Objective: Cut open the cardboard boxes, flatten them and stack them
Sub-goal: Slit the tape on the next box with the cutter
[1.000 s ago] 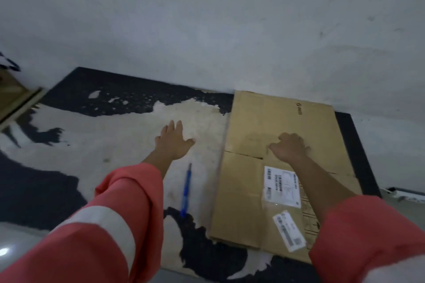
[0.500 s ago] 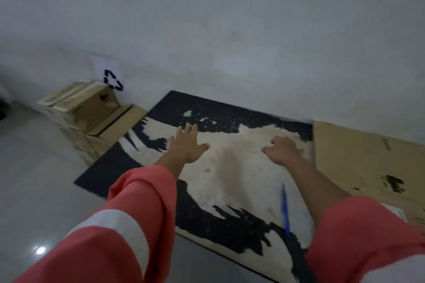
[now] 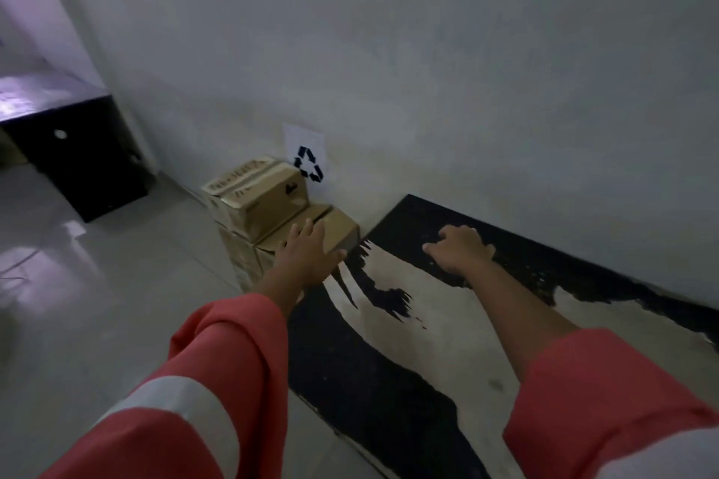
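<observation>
Brown cardboard boxes stand stacked against the wall at the left: a small taped box [image 3: 258, 196] with handwriting on top sits on a larger lower box [image 3: 338, 230]. My left hand [image 3: 307, 253] reaches out flat with spread fingers, right in front of the lower box. My right hand [image 3: 459, 249] hangs over the far dark edge of the black and cream mat [image 3: 428, 327], fingers loosely curled and holding nothing. Both arms wear orange sleeves with a pale band.
A white sheet with a black recycling symbol [image 3: 308, 163] is stuck on the wall above the boxes. A black cabinet [image 3: 74, 152] stands at the far left on the glossy grey floor [image 3: 116, 303]. The white wall runs along the mat's far edge.
The view has swung left: the flattened cardboard and the blue pen have left the frame, the stacked boxes have come closer. Both hands moved left, the left one up to the boxes.
</observation>
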